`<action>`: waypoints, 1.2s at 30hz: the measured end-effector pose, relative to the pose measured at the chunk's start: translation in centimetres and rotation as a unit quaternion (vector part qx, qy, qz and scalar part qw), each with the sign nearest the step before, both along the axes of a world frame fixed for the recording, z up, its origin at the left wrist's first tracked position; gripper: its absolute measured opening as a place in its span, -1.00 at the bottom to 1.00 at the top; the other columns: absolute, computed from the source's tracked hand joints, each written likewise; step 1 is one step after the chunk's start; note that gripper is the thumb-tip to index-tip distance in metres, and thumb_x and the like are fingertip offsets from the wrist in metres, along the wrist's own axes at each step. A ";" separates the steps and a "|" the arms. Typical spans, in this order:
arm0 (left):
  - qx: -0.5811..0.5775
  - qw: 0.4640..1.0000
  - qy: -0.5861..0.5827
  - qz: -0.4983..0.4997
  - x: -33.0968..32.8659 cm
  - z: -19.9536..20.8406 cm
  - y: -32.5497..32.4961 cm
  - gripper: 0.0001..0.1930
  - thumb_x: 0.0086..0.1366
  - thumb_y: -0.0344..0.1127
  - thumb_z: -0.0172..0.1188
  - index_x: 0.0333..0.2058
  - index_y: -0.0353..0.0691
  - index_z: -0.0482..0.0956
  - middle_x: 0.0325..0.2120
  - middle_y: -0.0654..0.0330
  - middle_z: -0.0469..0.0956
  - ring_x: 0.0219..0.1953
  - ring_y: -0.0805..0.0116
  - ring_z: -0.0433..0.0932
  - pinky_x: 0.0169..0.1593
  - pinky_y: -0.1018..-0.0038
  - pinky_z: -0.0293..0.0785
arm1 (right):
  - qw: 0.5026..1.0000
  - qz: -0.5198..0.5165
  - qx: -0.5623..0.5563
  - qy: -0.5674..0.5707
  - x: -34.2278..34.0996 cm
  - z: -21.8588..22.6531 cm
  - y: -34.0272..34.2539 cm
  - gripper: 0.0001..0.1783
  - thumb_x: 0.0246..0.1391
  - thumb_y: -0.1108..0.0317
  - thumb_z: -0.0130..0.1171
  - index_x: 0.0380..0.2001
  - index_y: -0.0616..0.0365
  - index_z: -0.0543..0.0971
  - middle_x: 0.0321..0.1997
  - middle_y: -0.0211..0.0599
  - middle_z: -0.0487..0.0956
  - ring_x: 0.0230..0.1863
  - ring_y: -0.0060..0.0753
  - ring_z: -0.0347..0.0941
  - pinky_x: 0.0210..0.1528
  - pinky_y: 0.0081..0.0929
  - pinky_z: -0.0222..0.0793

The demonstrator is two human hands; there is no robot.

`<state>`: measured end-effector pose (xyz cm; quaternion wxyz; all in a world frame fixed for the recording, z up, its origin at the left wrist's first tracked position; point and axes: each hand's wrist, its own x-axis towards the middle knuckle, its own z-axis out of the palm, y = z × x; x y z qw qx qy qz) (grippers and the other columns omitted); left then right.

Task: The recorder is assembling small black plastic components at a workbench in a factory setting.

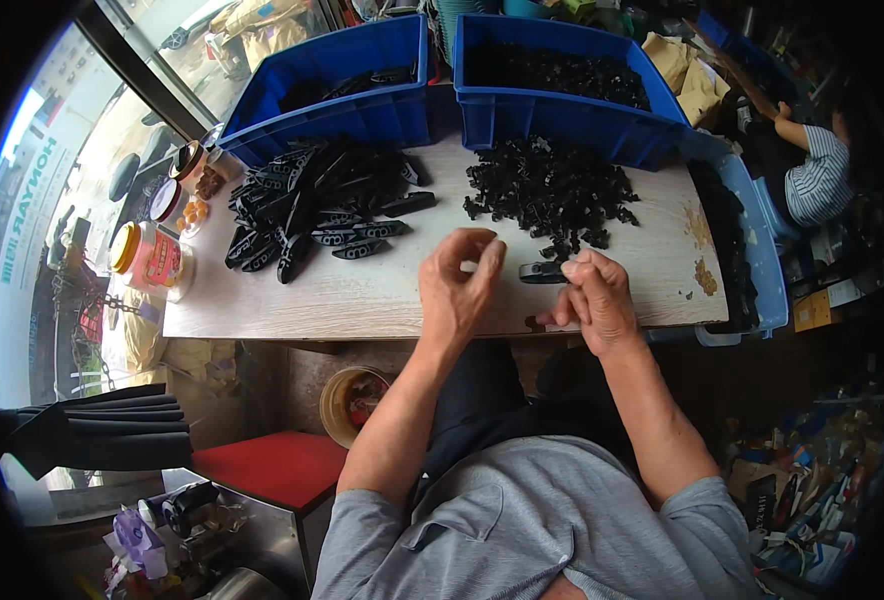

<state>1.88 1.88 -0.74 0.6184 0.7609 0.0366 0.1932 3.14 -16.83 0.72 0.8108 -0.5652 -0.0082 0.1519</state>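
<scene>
My right hand (602,300) pinches the end of a black, elongated plastic piece (540,272) between thumb and forefinger, just over the table's near part. To its left, my left hand (459,285) is raised, with thumb and forefinger curled together; whatever may be between them is too small or hidden to make out. Beyond my left hand lies a pile of long black plastic pieces (312,195) with grey markings. Beyond my right hand spreads a heap of small black plastic parts (547,190).
Two blue bins, a left one (337,125) and a right one (572,130), hold black parts at the back of the pale table (362,300). Jars (152,262) line its left edge. A light-blue tub (774,290) stands at the right. Another person (817,180) is beyond it.
</scene>
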 end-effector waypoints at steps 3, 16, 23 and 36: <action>0.268 0.952 -0.094 0.113 3.3 -1.5 1.7 -0.91 0.12 -0.38 0.30 -0.37 -0.18 0.63 -0.47 0.15 0.62 -0.39 0.16 0.57 -0.24 0.39 0.47 | 0.999 -0.053 0.007 -0.008 0.8 0.0 -2.2 -0.68 0.15 0.25 0.15 -0.65 -0.02 0.34 -0.85 -0.53 0.16 -0.79 -0.54 0.29 -0.52 -0.19 0.63; 0.158 0.983 -0.055 0.078 4.5 -2.2 3.0 -0.92 0.14 -0.47 0.23 -0.36 -0.27 0.59 -0.47 0.19 0.58 -0.47 0.33 0.57 -0.32 0.44 0.50 | 0.927 -0.365 -0.067 0.053 5.4 1.6 -12.7 -0.59 0.07 0.00 0.24 -0.25 0.11 0.46 -0.75 -0.45 0.14 -0.58 -0.39 0.31 -0.20 0.04 0.58; -0.340 0.934 0.100 -0.048 2.0 -0.5 1.4 -0.91 0.25 -0.47 0.21 -0.29 -0.35 0.54 -0.47 0.21 0.53 -0.48 0.44 0.52 -0.37 0.57 0.48 | 0.997 -0.065 -0.045 0.028 3.1 -0.8 -2.8 -0.75 0.17 0.21 0.23 -0.17 0.09 0.53 -0.81 -0.51 0.31 -0.73 -0.49 0.42 -0.54 -0.18 0.61; -0.444 0.863 0.172 -0.170 2.1 -0.1 0.6 -0.83 0.29 -0.45 0.17 -0.14 -0.29 0.50 -0.42 0.20 0.53 -0.44 0.40 0.57 -0.35 0.50 0.59 | 0.993 0.043 -0.106 -0.002 3.8 -0.5 2.4 -0.74 0.11 0.21 0.30 -0.23 0.16 0.60 -0.69 -0.54 0.43 -0.79 -0.71 0.24 -0.69 -0.56 0.41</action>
